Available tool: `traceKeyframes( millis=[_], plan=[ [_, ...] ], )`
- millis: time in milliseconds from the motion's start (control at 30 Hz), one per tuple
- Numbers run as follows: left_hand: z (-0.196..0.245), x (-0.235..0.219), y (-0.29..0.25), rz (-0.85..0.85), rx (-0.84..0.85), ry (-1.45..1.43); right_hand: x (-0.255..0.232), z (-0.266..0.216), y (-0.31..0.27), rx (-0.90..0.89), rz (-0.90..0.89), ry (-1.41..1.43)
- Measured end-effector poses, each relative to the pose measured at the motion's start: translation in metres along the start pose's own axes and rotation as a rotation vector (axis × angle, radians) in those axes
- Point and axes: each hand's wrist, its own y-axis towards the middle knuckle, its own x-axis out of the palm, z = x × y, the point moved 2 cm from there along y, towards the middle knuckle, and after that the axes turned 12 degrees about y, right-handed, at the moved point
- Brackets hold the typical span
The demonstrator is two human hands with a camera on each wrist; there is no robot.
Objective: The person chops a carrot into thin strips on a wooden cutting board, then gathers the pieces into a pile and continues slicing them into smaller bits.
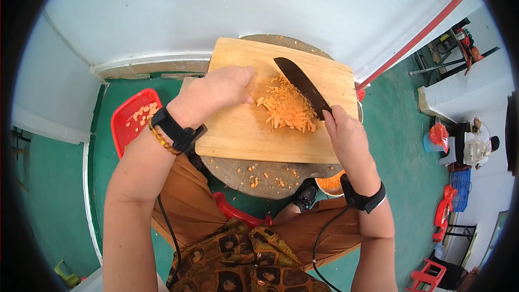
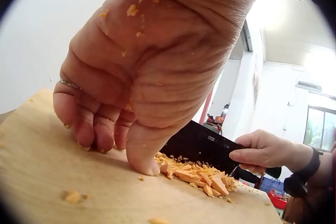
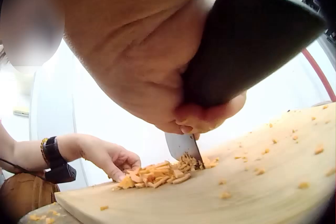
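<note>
Chopped orange pieces (image 1: 289, 109) lie heaped on a wooden cutting board (image 1: 259, 143). My right hand (image 1: 348, 138) grips the black handle of a broad dark knife (image 1: 303, 84), whose blade stands along the right side of the heap. To the left of the heap is my left hand (image 1: 216, 92), holding nothing. In the left wrist view its fingers (image 2: 105, 129) bend loosely down toward the board, and the thumb tip touches down beside the orange pieces (image 2: 202, 178). The right wrist view has the blade (image 3: 184, 148) upright behind the heap, partly hidden by my right hand (image 3: 152, 61).
Under the board is a round stand (image 1: 238, 176) with orange crumbs. A red basket (image 1: 120, 121) with orange pieces stands at left, a bowl of orange bits (image 1: 331, 185) below the board's right side. A white wall (image 1: 216, 16) rises behind; a person (image 1: 477, 145) is far right.
</note>
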Motion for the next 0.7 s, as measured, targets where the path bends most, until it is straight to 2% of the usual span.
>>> traceKeyframes(
  millis=[67,133,267,367,467,567,700],
  plan=[
    [-0.001,0.001,0.001,0.016,0.007,0.004,0.002,0.002,0.0,0.017,-0.037,-0.042],
    [-0.002,0.001,-0.001,0.029,0.012,0.002,-0.006,-0.002,0.001,0.017,0.016,-0.008],
    [0.006,-0.007,-0.001,-0.05,-0.039,0.008,-0.022,-0.007,0.002,0.042,0.08,0.049],
    [0.007,-0.009,-0.002,-0.064,-0.056,0.01,-0.028,-0.002,0.002,0.063,0.072,-0.011],
    [0.001,-0.003,-0.001,-0.028,-0.032,0.005,-0.017,0.018,-0.003,0.055,0.04,-0.02],
    [0.003,-0.005,-0.001,-0.042,-0.045,-0.004,-0.005,0.015,-0.007,0.058,0.013,-0.074],
    [0.011,-0.015,-0.001,-0.093,-0.061,-0.025,-0.006,0.003,-0.008,0.013,0.021,0.047]
  ],
)
